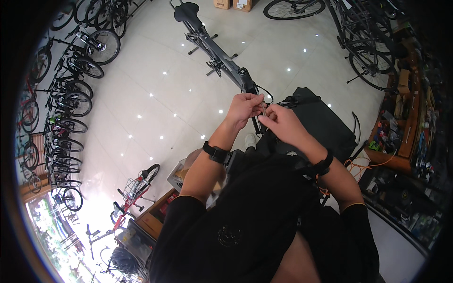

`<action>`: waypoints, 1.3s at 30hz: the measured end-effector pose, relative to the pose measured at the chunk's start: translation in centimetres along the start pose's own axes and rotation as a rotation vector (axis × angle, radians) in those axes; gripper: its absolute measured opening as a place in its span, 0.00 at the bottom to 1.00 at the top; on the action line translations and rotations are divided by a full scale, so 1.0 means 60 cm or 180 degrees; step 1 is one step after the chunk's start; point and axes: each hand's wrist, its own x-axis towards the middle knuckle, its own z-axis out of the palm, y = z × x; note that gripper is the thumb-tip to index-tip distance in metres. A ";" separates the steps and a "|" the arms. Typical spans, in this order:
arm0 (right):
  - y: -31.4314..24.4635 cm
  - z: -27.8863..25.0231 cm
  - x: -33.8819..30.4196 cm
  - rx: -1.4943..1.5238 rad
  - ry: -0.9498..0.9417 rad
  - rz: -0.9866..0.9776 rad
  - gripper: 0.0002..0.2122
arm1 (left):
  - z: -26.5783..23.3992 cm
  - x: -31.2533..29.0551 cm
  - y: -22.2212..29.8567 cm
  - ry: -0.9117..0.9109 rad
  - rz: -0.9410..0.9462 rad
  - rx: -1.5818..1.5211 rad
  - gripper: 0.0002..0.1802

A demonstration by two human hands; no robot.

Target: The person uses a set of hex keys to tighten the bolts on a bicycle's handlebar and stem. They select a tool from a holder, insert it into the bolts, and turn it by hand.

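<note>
A dark grey bicycle frame (225,66) with a black saddle (188,13) stands before me, its front end close to my body. My left hand (243,110) is closed in a pinch at that front end. Facing it, my right hand (282,125) pinches too, its fingertips almost meeting those of the left. Between the fingertips shows a thin, narrow piece (264,111), too small to name; which hand grips it is unclear. A black cable (269,91) loops out of the frame just beyond my fingers. My hands partly hide the frame's front end.
A large dark panel-like surface (321,120) lies right of my hands. Rows of bicycles (75,101) line the left, and more bicycles (363,52) stand at the far right. Near the wooden shelving (406,137) runs an orange cord (373,165). A red bicycle (134,188) stands at lower left.
</note>
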 end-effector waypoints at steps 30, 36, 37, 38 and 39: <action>0.053 0.001 0.022 0.3620 -0.1732 0.0963 0.12 | -0.003 0.012 -0.005 0.0100 -0.0186 -0.0300 0.11; 0.060 0.013 0.027 0.3908 -0.1851 0.0916 0.08 | -0.003 0.009 -0.014 -0.0017 -0.0168 -0.0491 0.09; 0.047 0.011 0.026 0.3449 -0.1686 0.0956 0.07 | -0.002 0.006 -0.014 -0.0050 -0.0148 -0.0525 0.09; 0.035 0.009 0.025 0.2992 -0.1515 0.0980 0.07 | -0.001 0.006 -0.014 -0.0051 -0.0161 -0.0615 0.09; 0.028 0.007 0.025 0.2540 -0.1322 0.1001 0.07 | -0.001 0.007 -0.015 -0.0085 -0.0168 -0.0703 0.08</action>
